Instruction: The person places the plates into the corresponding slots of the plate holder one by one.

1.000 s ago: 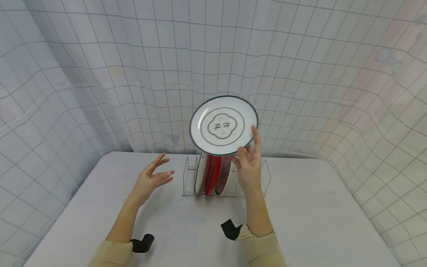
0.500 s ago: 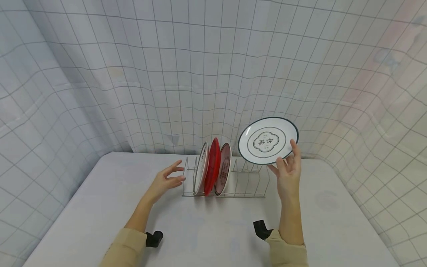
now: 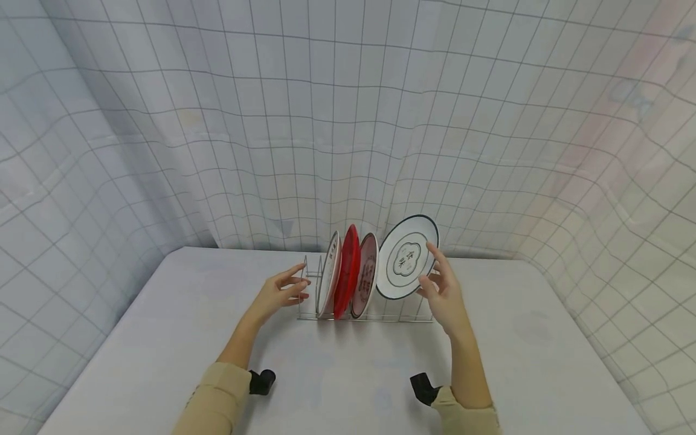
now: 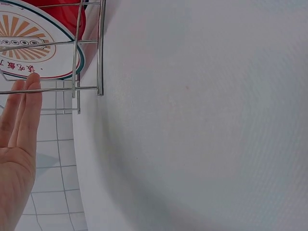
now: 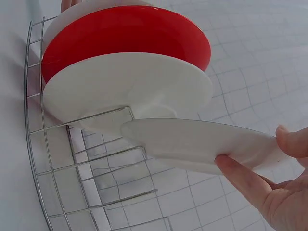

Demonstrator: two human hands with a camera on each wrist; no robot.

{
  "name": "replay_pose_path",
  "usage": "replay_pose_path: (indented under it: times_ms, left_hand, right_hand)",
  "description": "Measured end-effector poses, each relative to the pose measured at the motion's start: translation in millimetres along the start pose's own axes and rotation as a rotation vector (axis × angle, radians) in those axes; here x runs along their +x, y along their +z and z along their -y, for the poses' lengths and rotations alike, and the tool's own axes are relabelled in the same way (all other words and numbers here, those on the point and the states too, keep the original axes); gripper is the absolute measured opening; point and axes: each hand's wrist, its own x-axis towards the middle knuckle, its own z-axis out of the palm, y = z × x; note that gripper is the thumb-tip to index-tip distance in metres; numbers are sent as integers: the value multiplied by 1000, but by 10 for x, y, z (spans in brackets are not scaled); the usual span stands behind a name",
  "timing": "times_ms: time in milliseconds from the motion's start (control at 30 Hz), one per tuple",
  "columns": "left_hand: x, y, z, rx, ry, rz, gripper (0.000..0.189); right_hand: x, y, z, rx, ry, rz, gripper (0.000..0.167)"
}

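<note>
My right hand (image 3: 447, 296) pinches the edge of a white plate (image 3: 399, 269) with a dark rim and a printed centre. The plate is tilted, over the right part of a wire dish rack (image 3: 402, 318). In the right wrist view its underside (image 5: 192, 142) shows, with thumb and fingers at the rim. My left hand (image 3: 274, 299) is at the rack's left end, fingers extended to the wire frame; in the left wrist view the fingertips overlap the wires by a printed white plate (image 4: 29, 41). Standing in the rack are that white plate, a red plate (image 3: 348, 272) and a reddish-printed plate (image 3: 365, 275).
The rack stands toward the back of a white table (image 3: 337, 374), near a hanging white curtain (image 3: 348, 121) with a grid pattern. Upright wire dividers (image 5: 115, 159) show beside the held plate. Black camera mounts (image 3: 425, 389) sit on both wrists.
The held plate first swung right, off the standing plates, then came down and back left to the rack, tilting steeper. My left hand has moved right, up to the rack's left end.
</note>
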Motion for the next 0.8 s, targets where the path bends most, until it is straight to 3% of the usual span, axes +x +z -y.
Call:
replay_pose_path:
  times_ms: [267,500,800]
  left_hand:
    - [-5,10,8,11,6,6,58]
    - [5,19,18,15,0,3,58]
    - [-6,-6,14,9,1,10,58]
  right_hand:
    - [43,211,-7,-120,-5,87,60]
    - [20,421,-186,-187,-75,47,58]
    - [-67,580,-438,-149,-195,7,52]
